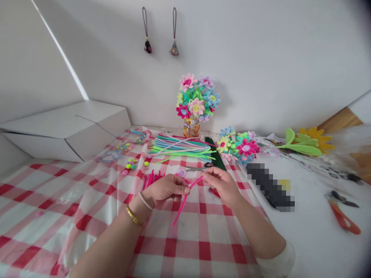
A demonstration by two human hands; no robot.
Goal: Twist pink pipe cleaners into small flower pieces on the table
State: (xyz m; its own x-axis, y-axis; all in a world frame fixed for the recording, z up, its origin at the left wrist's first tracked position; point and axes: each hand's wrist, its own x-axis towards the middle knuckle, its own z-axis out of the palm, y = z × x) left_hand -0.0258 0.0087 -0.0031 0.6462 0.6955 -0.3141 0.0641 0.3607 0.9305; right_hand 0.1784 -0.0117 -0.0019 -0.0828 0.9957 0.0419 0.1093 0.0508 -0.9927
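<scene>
A bright pink pipe cleaner stretches between my two hands, its free end hanging down toward the checked cloth. My left hand pinches it partway along, thumb on top. Close by on the right, my right hand grips its upper end between thumb and fingertips. Behind my left hand lie more pink pipe cleaners, partly hidden by it. Just beyond the hands are a small lilac disc and a pair of scissors. A red object shows under my right hand.
Farther back lies a pile of blue, green and lilac pipe cleaners. Fuzzy flowers stand in a jar, with another bunch to the right. Coloured pompoms and a white box are left; orange-handled pliers lie right.
</scene>
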